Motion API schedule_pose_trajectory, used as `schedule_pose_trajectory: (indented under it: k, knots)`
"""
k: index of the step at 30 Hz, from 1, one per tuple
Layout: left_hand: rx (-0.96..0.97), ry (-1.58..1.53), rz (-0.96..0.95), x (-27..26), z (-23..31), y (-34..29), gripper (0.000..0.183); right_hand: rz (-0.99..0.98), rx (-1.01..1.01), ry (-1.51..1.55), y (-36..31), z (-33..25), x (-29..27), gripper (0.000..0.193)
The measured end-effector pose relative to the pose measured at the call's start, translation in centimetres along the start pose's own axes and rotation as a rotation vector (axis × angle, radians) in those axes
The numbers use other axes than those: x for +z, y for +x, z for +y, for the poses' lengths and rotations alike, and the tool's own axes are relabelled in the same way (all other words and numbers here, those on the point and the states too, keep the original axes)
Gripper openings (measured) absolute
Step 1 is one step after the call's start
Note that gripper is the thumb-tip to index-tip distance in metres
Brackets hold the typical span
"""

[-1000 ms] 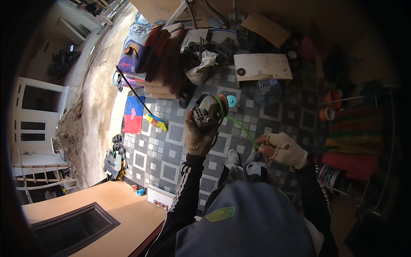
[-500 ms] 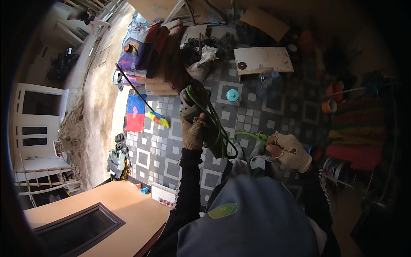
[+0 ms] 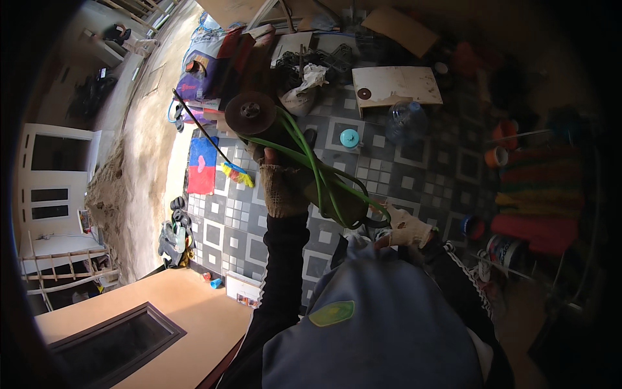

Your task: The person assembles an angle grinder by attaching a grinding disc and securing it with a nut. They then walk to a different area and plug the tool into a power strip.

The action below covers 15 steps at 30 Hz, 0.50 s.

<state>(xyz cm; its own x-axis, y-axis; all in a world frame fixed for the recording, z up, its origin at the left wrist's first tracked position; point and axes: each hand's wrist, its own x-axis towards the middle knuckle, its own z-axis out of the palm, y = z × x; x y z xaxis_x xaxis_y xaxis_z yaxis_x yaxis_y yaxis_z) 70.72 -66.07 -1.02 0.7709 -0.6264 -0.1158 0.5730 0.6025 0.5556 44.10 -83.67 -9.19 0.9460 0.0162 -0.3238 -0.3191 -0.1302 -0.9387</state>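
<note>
My left hand (image 3: 282, 188), in a knitted work glove with bare fingertips, grips an angle grinder (image 3: 337, 198) by its body. The grinder's round dark disc (image 3: 251, 114) faces up at the far left end. A green power cord (image 3: 300, 146) is looped lengthwise around the tool, crossing itself over the body. My right hand (image 3: 407, 228), gloved the same way, is closed at the near right end of the loops, on the cord. Its fingers are partly hidden and a little blurred.
Grey patterned tiles (image 3: 321, 243) cover the floor. A low board table (image 3: 398, 87), a large clear bottle (image 3: 407, 123) and a turquoise-lidded container (image 3: 350, 138) stand ahead. A broom (image 3: 238, 175) leans to the left, near a red and blue mat (image 3: 202, 165). Orange pots (image 3: 497, 157) are at right.
The grinder has turned so its disc shows at the far left. My right hand has moved left, bringing the cord in against the tool's near end.
</note>
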Motion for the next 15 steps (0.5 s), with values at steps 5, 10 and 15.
schedule_pose_trajectory:
  k: [5,10,15]
  knots:
    - [0.146,0.185,0.05,3.7,-2.3,0.4,0.054,-0.25,-0.078,1.264,3.5,-2.6,5.9,0.043]
    - [0.274,0.534,0.013,2.2,-1.1,-0.1,0.053,0.157,0.044,0.575,-3.1,-6.4,2.3,0.041]
    - [0.047,0.559,-0.123,0.5,1.6,-1.4,0.067,0.438,-0.207,0.779,-1.5,-10.9,-3.5,0.039]
